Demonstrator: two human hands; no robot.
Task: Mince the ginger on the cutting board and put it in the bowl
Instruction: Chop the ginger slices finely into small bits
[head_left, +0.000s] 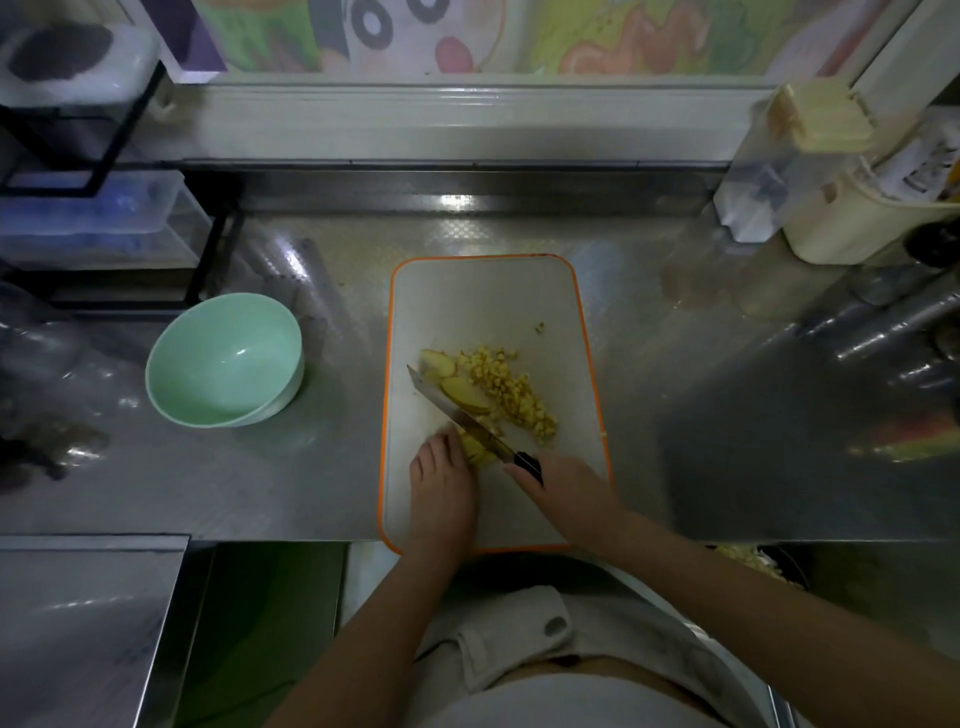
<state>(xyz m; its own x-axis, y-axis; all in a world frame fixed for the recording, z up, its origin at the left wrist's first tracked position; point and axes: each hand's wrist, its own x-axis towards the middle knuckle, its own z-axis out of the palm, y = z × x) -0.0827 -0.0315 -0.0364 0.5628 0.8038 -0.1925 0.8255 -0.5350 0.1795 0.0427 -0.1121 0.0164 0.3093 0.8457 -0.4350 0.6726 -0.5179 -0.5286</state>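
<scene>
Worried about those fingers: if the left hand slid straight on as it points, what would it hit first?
Most likely the knife blade, which crosses just beyond the left hand; ginger slices lie behind it.

No text, label, brand or number can be read anywhere in view. The paper (927, 166) tucked into the cream container (852, 228) at the right edge of the counter carries dark print, but it is too blurred and small to make out.
</scene>
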